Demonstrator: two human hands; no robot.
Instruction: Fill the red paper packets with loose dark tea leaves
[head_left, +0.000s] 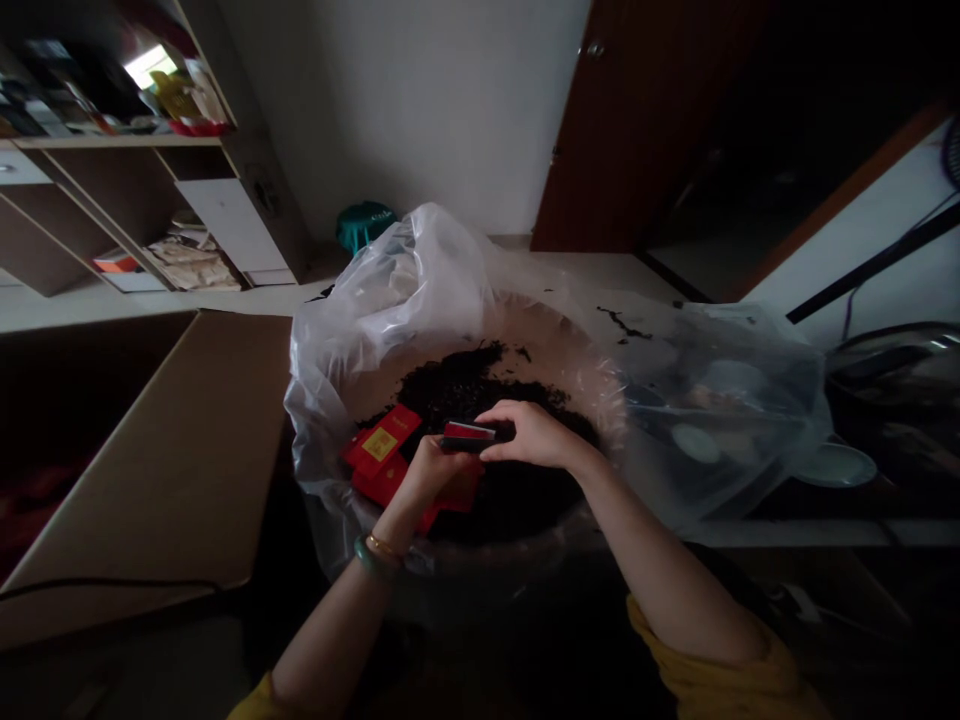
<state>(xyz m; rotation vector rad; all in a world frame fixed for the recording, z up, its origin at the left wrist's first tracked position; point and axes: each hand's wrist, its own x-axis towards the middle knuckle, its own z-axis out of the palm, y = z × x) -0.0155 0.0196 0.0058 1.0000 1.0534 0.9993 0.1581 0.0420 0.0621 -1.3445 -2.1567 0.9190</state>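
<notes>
Both hands hold a small dark box with a red inside (469,433) over a round basket lined with clear plastic (604,400). My left hand (429,472) is closed on its left end, a green bangle and a gold one on the wrist. From the right, my right hand (531,436) grips the other end between thumb and curled fingers. Below lies a heap of dark loose leaves, like tea (450,385). Several red packets (386,440), one with a gold label, rest on the leaves beside and under my left hand. What the box contains is too dim to tell.
A large open cardboard box (165,450) stands at left. Clear plastic sheeting (720,400) spreads to the right, near a pale dish (836,465). Behind are a shelf unit (247,200), a teal bag (365,225) and a brown door (622,130).
</notes>
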